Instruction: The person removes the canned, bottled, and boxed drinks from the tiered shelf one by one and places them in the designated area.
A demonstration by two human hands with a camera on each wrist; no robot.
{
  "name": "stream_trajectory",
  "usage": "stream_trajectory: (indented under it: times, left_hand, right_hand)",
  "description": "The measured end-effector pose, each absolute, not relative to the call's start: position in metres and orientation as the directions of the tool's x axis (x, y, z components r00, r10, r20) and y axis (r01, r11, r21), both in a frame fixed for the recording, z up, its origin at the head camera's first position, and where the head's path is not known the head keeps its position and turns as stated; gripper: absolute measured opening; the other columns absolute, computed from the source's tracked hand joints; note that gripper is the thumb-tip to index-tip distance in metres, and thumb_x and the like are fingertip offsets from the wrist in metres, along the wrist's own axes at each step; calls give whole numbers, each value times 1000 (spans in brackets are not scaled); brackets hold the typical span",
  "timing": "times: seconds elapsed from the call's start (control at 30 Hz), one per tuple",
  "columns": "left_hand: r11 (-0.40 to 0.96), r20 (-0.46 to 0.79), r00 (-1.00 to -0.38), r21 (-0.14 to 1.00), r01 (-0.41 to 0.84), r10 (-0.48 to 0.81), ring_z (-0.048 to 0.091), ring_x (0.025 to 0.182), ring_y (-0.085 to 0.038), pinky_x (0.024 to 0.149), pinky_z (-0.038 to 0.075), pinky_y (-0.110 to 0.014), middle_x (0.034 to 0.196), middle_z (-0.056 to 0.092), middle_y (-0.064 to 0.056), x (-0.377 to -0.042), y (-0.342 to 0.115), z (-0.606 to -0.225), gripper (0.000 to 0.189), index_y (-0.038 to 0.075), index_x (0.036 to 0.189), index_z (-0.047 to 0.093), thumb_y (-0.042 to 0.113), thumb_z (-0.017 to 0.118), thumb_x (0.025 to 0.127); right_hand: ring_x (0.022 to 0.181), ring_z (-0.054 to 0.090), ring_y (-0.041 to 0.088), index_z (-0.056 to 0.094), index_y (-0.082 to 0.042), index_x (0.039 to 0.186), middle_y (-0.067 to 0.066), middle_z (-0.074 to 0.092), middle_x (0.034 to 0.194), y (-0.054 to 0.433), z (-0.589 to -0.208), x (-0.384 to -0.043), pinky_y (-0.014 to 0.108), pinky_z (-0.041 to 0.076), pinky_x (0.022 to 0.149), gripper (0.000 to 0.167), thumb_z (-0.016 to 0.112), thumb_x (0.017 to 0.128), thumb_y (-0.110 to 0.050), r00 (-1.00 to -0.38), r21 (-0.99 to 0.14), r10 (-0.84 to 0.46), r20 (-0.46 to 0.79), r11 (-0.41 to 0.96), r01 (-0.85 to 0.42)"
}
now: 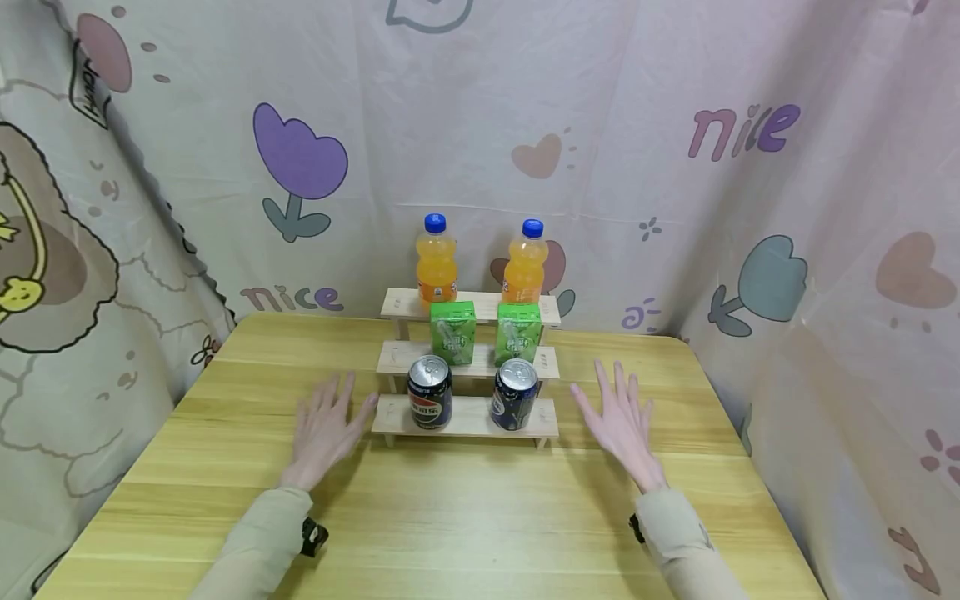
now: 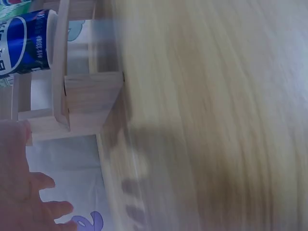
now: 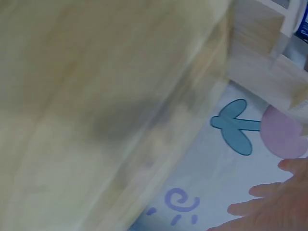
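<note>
On the left of a three-step wooden rack (image 1: 471,417), my left hand (image 1: 324,435) hovers with fingers spread, its thumb near the bottom step. To the right of the rack my right hand (image 1: 617,421) is likewise spread, holding nothing. The bottom step bears two dark blue cola cans, one left (image 1: 430,392) and one right (image 1: 515,394). Two green drink cartons, left (image 1: 453,333) and right (image 1: 517,334), stand on the middle step. Orange drink bottles with blue caps, left (image 1: 437,262) and right (image 1: 526,264), are upright on top. The left wrist view shows a can (image 2: 29,42) beside the rack's edge.
The rack stands toward the back of a wooden table (image 1: 465,517). Behind the table hangs a printed curtain (image 1: 450,125), which also runs along both sides. Dark wrist devices show at the left cuff (image 1: 313,537) and the right cuff (image 1: 636,528).
</note>
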State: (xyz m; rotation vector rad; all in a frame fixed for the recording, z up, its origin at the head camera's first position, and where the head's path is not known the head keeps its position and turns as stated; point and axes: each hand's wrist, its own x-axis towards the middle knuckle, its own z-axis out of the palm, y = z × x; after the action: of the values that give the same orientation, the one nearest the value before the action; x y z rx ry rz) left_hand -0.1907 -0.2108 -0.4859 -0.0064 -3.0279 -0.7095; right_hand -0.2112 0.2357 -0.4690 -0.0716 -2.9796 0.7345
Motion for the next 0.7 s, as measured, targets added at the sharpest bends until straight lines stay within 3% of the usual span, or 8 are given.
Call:
stream_trajectory:
  times: [0.27, 0.43, 0.7]
  left_hand:
    - [750, -67, -997, 661, -23, 29, 31, 143, -55, 115, 25, -70, 158, 29, -34, -193, -204, -482, 82, -2, 158, 17, 59, 31, 105]
    - [673, -81, -996, 740, -27, 49, 56, 127, -47, 105, 47, -58, 141, 54, -32, -196, -201, -482, 73, -10, 150, 33, 47, 45, 106]
    - [628, -88, -993, 778, -22, 73, 67, 108, -40, 94, 55, -50, 121, 66, -31, -199, -200, -482, 60, -13, 138, 48, 34, 59, 101]
  right_hand:
    - [155, 13, 45, 22, -13, 160, 21, 12, 168, 225, -445, -226, 72, 3, 119, 77, 39, 102, -61, -985, -585, 58, 163, 809, -49]
    - [150, 29, 41, 36, -8, 154, 21, 31, 163, 220, -431, -236, 63, 17, 122, 68, 49, 103, -50, -970, -700, 71, 231, 705, -115]
    - [147, 35, 38, 43, -7, 149, 19, 40, 158, 213, -404, -248, 58, 24, 122, 59, 60, 100, -34, -965, -823, 59, 255, 537, -185]
